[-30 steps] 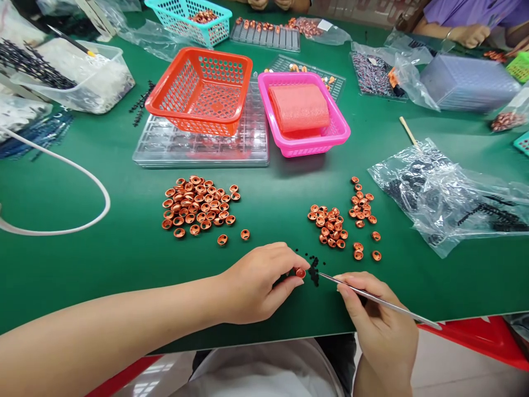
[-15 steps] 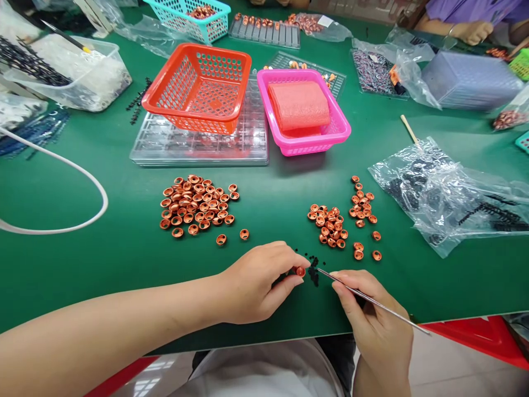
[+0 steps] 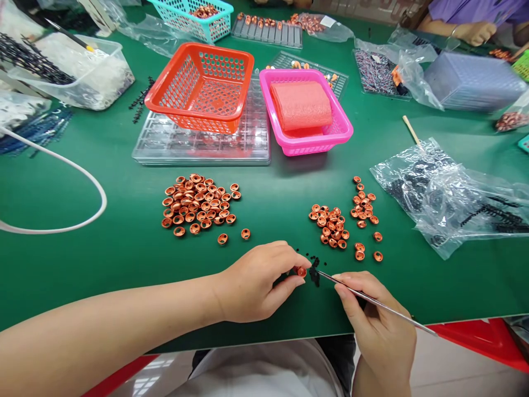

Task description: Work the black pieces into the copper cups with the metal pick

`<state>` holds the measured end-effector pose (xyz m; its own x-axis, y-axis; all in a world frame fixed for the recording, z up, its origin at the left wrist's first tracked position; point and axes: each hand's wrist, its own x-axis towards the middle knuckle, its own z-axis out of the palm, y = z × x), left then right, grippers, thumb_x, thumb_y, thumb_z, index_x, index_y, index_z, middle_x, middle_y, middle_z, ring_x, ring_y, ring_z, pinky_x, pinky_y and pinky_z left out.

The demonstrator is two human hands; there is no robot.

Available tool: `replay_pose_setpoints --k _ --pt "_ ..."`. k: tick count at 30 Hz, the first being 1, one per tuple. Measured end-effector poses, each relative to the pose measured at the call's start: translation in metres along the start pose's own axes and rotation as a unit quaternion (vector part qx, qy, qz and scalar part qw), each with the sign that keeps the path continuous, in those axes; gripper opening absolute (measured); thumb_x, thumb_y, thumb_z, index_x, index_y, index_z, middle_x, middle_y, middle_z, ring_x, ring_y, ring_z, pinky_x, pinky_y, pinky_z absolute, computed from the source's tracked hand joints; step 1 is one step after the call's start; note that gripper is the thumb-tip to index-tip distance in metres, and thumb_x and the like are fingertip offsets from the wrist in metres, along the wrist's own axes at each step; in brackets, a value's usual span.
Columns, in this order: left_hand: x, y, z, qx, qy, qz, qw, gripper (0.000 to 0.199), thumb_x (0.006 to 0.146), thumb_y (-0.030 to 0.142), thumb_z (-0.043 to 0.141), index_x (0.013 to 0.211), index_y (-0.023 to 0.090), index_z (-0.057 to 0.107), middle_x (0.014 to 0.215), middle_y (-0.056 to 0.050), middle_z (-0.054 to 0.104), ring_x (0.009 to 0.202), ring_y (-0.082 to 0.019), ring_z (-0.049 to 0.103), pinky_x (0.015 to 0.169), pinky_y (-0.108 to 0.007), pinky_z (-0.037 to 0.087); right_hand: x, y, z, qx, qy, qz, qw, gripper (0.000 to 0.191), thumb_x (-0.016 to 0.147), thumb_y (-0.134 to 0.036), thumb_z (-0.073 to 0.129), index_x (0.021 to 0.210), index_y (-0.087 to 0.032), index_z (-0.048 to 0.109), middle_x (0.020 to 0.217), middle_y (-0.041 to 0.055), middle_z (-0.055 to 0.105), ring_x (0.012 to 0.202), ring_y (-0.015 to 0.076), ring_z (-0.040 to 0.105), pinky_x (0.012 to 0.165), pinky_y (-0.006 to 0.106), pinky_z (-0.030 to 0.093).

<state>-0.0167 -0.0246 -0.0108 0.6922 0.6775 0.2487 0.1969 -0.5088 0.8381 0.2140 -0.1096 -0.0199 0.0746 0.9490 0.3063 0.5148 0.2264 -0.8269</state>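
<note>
My left hand [image 3: 260,284] pinches a small copper-coloured cup-shaped part [image 3: 301,272] between thumb and fingers, low over the green table. In my right hand [image 3: 376,314] is a thin pointed metal tool [image 3: 384,305], held like a pen; whether it is a pick or tweezers I cannot tell. Its tip touches or hovers just at a small heap of tiny black pieces [image 3: 314,275] beside the copper part. Beyond my hands lie loose copper cups with holes: a large pile [image 3: 198,204] at left, a smaller pile [image 3: 330,226] and a scattered group [image 3: 363,209] at right.
An orange basket [image 3: 165,102] stands on clear plastic trays [image 3: 198,157]. Next to it, a pink basket [image 3: 349,132] holds pink foam [image 3: 301,105]. Plastic bags with black parts [image 3: 446,193] lie right; a white cable [image 3: 93,182] loops at left. A co-worker's hand [image 3: 479,33] shows far right.
The metal tool and my right hand have shifted slightly to the right in view. My left hand keeps its pinch on the copper part. The whole scene has also shifted slightly.
</note>
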Motion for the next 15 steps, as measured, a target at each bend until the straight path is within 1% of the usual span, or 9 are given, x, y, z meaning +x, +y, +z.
replay_pose_setpoints --k 5,10,15 --pt "0.0008 0.0001 -0.0006 -0.004 0.004 -0.001 1.000 0.017 0.097 0.014 0.054 0.112 0.015 0.062 0.089 -0.005 0.069 0.078 -0.017 0.056 0.071 -0.028 0.044 0.0016 -0.0016 -0.0004 -0.013 -0.011 -0.011 1.000 0.025 0.087 -0.006 0.069 0.104 -0.025 0.069 0.098 0.0001 0.075 0.089 0.0152 0.070 0.079 0.029 0.056" --pt "0.0005 0.0000 -0.0001 -0.003 0.008 0.001 1.000 0.018 0.096 0.014 0.054 0.112 0.015 0.062 0.089 -0.005 0.070 0.078 -0.017 0.057 0.070 -0.028 0.044 0.0037 -0.0031 -0.0009 -0.011 -0.037 -0.024 0.999 0.026 0.087 -0.006 0.069 0.104 -0.024 0.068 0.097 -0.0002 0.075 0.087 0.0145 0.070 0.078 0.029 0.056" --pt "0.0008 0.0008 -0.0004 -0.001 0.005 -0.004 1.000 0.018 0.096 0.015 0.054 0.112 0.015 0.063 0.089 -0.005 0.070 0.078 -0.017 0.057 0.070 -0.028 0.045 0.0034 -0.0022 -0.0013 -0.009 -0.026 -0.014 1.000 0.025 0.086 -0.007 0.070 0.104 -0.024 0.068 0.096 0.0001 0.075 0.088 0.0151 0.070 0.077 0.029 0.057"
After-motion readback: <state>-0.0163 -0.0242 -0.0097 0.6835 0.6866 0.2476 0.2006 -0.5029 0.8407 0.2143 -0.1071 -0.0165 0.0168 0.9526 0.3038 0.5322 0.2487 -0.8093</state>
